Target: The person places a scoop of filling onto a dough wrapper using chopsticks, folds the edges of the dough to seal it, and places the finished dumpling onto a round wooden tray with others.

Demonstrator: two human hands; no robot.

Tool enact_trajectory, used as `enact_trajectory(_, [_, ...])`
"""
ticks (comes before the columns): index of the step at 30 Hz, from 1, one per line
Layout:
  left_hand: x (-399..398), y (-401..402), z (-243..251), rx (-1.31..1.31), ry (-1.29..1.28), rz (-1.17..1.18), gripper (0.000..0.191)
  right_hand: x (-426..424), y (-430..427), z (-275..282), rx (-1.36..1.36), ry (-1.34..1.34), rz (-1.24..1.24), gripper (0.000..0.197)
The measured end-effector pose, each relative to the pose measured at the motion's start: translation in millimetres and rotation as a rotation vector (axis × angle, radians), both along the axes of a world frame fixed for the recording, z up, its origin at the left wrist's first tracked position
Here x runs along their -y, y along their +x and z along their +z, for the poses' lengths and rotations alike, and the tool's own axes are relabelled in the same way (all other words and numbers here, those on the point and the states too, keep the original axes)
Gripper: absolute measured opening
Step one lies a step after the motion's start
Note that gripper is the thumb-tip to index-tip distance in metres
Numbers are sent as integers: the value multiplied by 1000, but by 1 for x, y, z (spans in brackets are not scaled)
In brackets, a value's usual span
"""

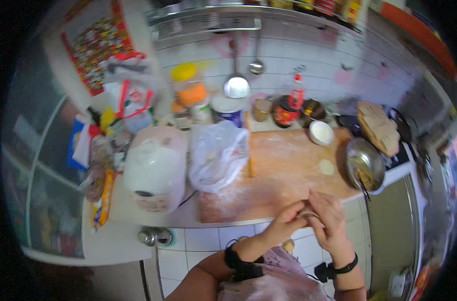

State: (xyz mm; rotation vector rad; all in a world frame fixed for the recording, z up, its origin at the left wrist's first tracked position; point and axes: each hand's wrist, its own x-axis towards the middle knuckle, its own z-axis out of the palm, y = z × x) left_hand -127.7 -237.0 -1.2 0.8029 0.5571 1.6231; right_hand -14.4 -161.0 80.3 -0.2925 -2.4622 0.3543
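My left hand [293, 220] and my right hand [328, 218] meet in front of the near edge of a floured wooden board [285, 158]. Between their fingers shows the curved rim of a small pale thing [308, 214], perhaps a dough wrapper; the fingers cover most of it. A flat round dough wrapper [326, 167] lies on the board beyond the hands. To the right, a metal bowl [379, 169] holds a yellowish-brown filling [363, 175] with dark chopsticks [365, 192] in it. A small bowl of white powder [321, 133] stands near the board's far edge.
A white plastic bag [217, 154] and a thin wooden rolling pin [251, 150] lie at the board's left. Beside them stands a rice cooker [155, 169]. Jars, a tub [228, 109] and a red-capped bottle [297, 94] line the tiled wall; a ladle [236, 85] hangs above.
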Motion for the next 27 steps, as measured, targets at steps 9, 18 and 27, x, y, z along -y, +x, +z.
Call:
enact_trajectory(9, [-7,3,9,108,-77,-53,39,-11,15,-18,-78,53,-58,43])
enact_trajectory(18, [-7,0,15,144,-111,-116,38,-6,22,-30,-135,-69,-122,54])
enact_trajectory(27, [-23,9,10,7,-214,-115,42,-13,35,-33,-131,-227,-150,56])
